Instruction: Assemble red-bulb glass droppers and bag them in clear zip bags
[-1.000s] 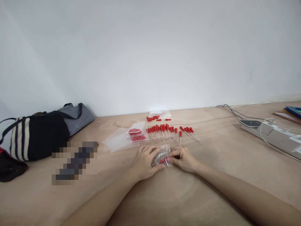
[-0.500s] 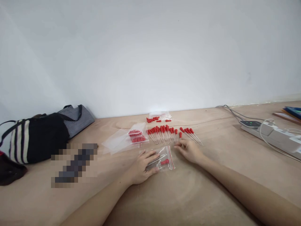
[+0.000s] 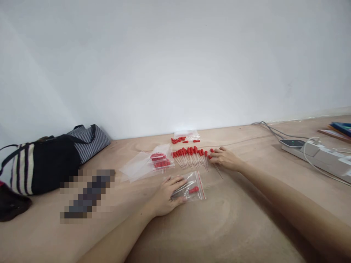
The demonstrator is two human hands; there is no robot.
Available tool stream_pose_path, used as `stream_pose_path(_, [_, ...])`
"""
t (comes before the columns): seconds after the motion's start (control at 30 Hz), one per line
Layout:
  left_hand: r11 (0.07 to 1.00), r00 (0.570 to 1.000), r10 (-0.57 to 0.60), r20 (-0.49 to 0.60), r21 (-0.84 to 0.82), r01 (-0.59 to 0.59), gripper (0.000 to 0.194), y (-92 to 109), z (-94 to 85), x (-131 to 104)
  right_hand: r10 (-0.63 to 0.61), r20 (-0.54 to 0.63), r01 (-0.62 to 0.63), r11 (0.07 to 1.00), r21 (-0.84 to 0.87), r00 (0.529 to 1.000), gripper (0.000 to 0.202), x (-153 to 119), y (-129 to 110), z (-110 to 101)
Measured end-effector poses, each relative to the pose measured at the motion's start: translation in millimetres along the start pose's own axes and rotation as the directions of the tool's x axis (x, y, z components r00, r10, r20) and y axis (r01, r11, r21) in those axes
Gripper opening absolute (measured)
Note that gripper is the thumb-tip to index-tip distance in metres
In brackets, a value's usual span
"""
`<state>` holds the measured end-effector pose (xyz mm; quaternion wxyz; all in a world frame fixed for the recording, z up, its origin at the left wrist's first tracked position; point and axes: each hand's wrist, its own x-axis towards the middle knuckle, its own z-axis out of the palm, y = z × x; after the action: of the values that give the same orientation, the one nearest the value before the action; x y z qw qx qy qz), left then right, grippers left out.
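My left hand (image 3: 167, 195) lies with fingers spread on a clear zip bag (image 3: 202, 184), pressing it against the table. A red-bulbed dropper (image 3: 193, 189) shows through the plastic, its far end hidden by the hand. Farther right, my right hand (image 3: 226, 159) reaches over a few droppers, fingers stretched out and fingertips beside a red bulb (image 3: 210, 157). Thin stems (image 3: 219, 172) stick out below that hand; the rest of those droppers is covered. Left of it lies a fanned row of droppers (image 3: 188, 151), bulbs toward the wall.
Filled zip bags (image 3: 162, 163) lie beside flat clear bags (image 3: 134, 166). Loose red bulbs (image 3: 178, 140) and another clear bag (image 3: 189, 134) are near the wall. A black-and-striped bag (image 3: 52, 164) stands at left, a power strip (image 3: 318, 157) with cables at right.
My right hand has moved forward and right, from in front of the row onto the separate droppers. Their stems now point more toward me. My left hand stays on the bag.
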<state>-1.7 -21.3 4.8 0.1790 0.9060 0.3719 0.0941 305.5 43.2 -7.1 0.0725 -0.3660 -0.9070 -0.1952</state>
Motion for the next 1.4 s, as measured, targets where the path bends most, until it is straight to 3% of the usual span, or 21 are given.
stream_pose_path(0.3, [1.000,1.000,-0.014,0.003,-0.005,0.014,0.049,1.0,0.1,0.9,-0.054,0.003,0.054,0.998,0.016,0.999,0.017,-20.8,-10.1,-3.4])
stream_pose_path(0.6, [1.000,1.000,-0.017,0.012,0.008,0.017,0.051,1.5,-0.4,1.4,0.129,0.019,-0.129,0.962,0.242,0.992,0.019,-33.8,-19.4,-9.6])
stream_pose_path(0.83, [0.999,0.999,-0.032,0.020,0.012,0.031,0.051,2.0,-0.7,1.9,0.174,0.161,-0.228,0.869,0.440,0.972,0.022,-36.9,-23.9,-16.1])
stream_pose_path(1.03, [1.000,0.999,-0.028,0.017,0.013,0.028,0.053,0.1,0.8,1.4,0.272,0.161,-0.316,0.832,0.457,0.949,0.021,-32.6,-38.2,-24.0])
stream_pose_path(1.27, [1.000,1.000,-0.025,0.013,0.005,0.025,0.054,-0.2,1.3,1.9,0.228,0.112,-0.254,0.866,0.431,0.967,0.019,-17.5,-60.4,-26.6])
stream_pose_path(1.4, [0.999,0.999,-0.040,0.001,0.002,0.040,0.056,1.0,1.4,1.4,0.235,0.074,-0.233,0.779,0.582,0.969,0.015,-4.0,-77.8,-23.9])
